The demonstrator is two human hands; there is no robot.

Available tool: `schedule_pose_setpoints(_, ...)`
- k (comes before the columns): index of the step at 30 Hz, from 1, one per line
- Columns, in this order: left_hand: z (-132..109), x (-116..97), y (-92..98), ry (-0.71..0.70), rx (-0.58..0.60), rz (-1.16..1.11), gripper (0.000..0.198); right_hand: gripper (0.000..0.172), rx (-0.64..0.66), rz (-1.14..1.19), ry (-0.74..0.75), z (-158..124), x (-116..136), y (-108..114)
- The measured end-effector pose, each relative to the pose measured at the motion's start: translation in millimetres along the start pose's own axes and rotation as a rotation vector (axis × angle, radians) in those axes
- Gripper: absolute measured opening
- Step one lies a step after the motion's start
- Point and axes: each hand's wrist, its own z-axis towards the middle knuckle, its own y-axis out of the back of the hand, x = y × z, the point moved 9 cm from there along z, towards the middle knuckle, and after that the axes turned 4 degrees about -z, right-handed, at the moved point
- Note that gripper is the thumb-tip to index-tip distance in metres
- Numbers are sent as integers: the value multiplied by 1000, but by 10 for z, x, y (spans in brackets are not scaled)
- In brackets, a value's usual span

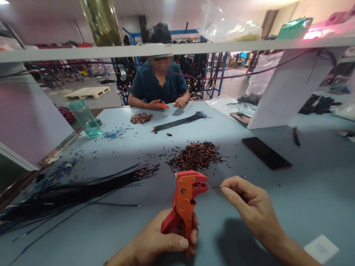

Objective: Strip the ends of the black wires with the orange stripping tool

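Note:
Wrapped around the handles of a red and orange wire stripper (185, 196), my left hand (167, 237) holds it upright above the blue-grey table. The tool's jaws point right. My right hand (253, 201) pinches a thin dark wire (216, 187) between thumb and forefinger, its tip pointing left, a short gap away from the jaws. Behind the stripper lies a heap of short dark and copper-coloured pieces (196, 155). To the left a bundle of long black wires (84, 189) is spread out, with blue ends at its far left.
A black phone (266, 153) lies right of the heap, and a white paper label (321, 249) near my right forearm. Across the table sits a person (158, 83) with a red tool, behind another wire bundle (179, 121). A green bottle (86, 120) stands left; a white shelf (167, 48) spans overhead.

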Motion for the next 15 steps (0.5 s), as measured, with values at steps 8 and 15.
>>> schedule_pose_setpoints(8,-10,52,-16,39,22,-5,45,18,-5,-37,35,3,29,-8)
schedule_pose_setpoints(15,-16,49,-43,55,18,-13,45,16,-4,-64,113,-8,145,-40)
